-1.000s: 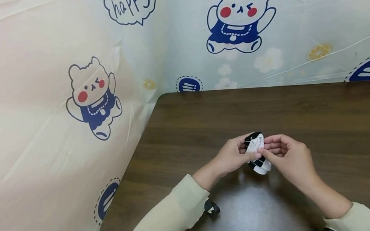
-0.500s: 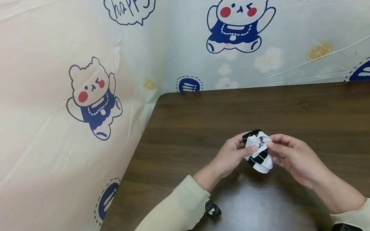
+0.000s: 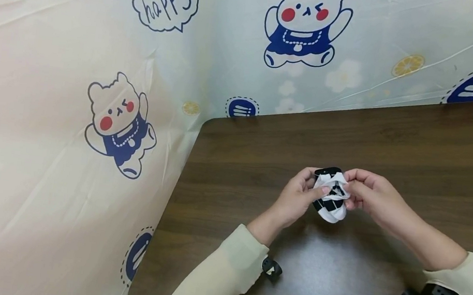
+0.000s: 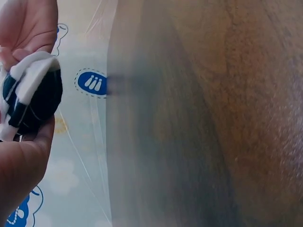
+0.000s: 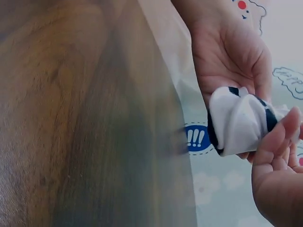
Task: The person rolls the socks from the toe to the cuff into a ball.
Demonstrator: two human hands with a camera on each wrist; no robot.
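A folded sock, checked black and white with white edges, is held just above the table between both hands. My left hand grips its left side, thumb over the front and fingers behind. My right hand pinches the white fabric on the right side, where a small opening shows a dark inside. In the left wrist view the sock looks bunched into a rounded bundle. From the right wrist the white folds of the sock face the camera, with the right fingers at its end.
The brown wooden table stretches under both hands, its left edge and rounded far corner in view. A pale printed cloth hangs along the left and back. Black wrist cameras sit at both cuffs.
My right hand has shifted slightly right and pinches the sock's right edge. The white fold has been spread, so its dark inside now shows. My left hand has barely moved.
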